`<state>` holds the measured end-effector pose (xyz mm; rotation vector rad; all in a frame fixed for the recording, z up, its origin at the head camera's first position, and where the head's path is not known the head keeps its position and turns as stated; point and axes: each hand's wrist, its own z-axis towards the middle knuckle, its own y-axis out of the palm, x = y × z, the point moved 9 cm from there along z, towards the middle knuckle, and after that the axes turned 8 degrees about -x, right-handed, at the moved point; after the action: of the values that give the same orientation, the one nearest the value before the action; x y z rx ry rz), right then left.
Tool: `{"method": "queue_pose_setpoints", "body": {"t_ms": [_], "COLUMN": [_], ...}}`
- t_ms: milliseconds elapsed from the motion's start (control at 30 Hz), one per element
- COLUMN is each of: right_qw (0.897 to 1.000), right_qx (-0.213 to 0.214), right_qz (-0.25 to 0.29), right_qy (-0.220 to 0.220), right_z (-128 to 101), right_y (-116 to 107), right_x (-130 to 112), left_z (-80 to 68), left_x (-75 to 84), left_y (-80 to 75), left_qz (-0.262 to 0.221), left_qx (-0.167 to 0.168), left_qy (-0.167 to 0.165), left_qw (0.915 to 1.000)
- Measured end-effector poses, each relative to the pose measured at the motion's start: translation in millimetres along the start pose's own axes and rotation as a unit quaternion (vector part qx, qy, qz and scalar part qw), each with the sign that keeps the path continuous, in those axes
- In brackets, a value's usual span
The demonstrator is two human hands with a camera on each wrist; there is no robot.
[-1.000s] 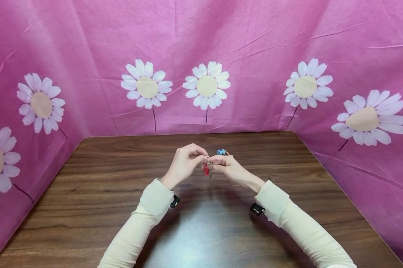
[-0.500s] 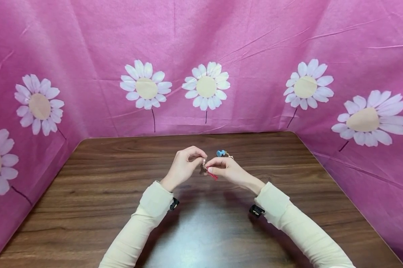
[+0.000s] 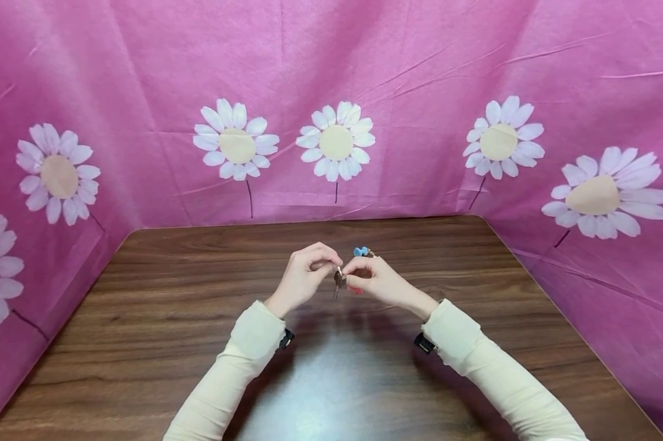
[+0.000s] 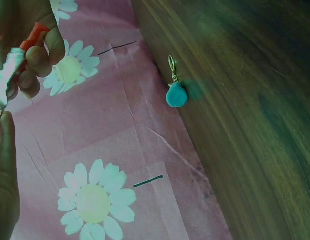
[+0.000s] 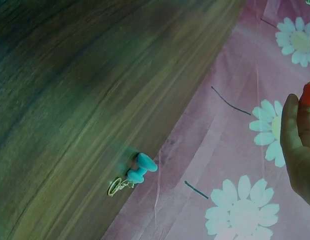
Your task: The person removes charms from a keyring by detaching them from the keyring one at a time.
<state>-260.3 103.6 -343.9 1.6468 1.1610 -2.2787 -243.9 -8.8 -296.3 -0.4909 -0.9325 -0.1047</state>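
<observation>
My left hand (image 3: pixel 304 272) pinches the top of a key ring at the centre of the head view, fingertips close to those of my right hand (image 3: pixel 378 278). Metal keys (image 3: pixel 336 288) hang from the ring between the hands. A red tassel-like charm (image 3: pixel 356 290) shows under my right fingers, which pinch beside the ring; in the left wrist view the red charm (image 4: pixel 35 36) lies against curled fingers next to the shiny keys (image 4: pixel 10 70). Behind my right hand, a blue spool-shaped charm (image 3: pixel 360 252) with a gold chain and clasp (image 5: pixel 115 186) lies on the table.
The brown wooden table (image 3: pixel 160 318) spreads under both forearms. A pink cloth (image 3: pixel 409 61) with white daisies hangs around its back and sides. Black wrist cameras (image 3: pixel 424 343) sit below the cream sleeves (image 3: pixel 254 343).
The keys have swung round between the fingers, and the red charm has shifted to the right, under my right hand. Both hands stay nearly in place. The blue charm has not moved on the table.
</observation>
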Motion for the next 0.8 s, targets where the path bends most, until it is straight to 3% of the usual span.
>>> {"method": "queue_pose_setpoints", "body": {"t_ms": [67, 267, 400, 667, 800], "right_qw": [1.0, 1.0, 0.999, 0.996, 0.995], "right_qx": [-0.001, 0.021, 0.034, 0.072, 0.077], "right_qz": [-0.004, -0.015, -0.024, -0.048, -0.05], "right_qy": [0.001, 0.007, 0.005, 0.034, 0.036], "right_z": [-1.0, -5.7, -7.7, -11.3, -12.1], "right_y": [-0.4, -4.2, -5.7, -11.9, -12.8], "right_x": [0.8, 0.5, -1.6, 0.5, 2.7], "left_z": [-0.9, -2.2, -3.2, -2.8, -3.3], "left_x": [3.9, -15.0, -2.1, -6.7, -10.3], "left_y": [0.7, 1.8, 1.3, 10.7, 11.7], "left_qz": [-0.009, -0.014, 0.025, 0.036, 0.036], "left_qx": [-0.001, 0.025, 0.032, -0.021, -0.025], "left_qy": [0.001, -0.002, -0.019, -0.068, -0.09], "left_qw": [1.0, 0.9996, 0.999, 0.9968, 0.995]}}
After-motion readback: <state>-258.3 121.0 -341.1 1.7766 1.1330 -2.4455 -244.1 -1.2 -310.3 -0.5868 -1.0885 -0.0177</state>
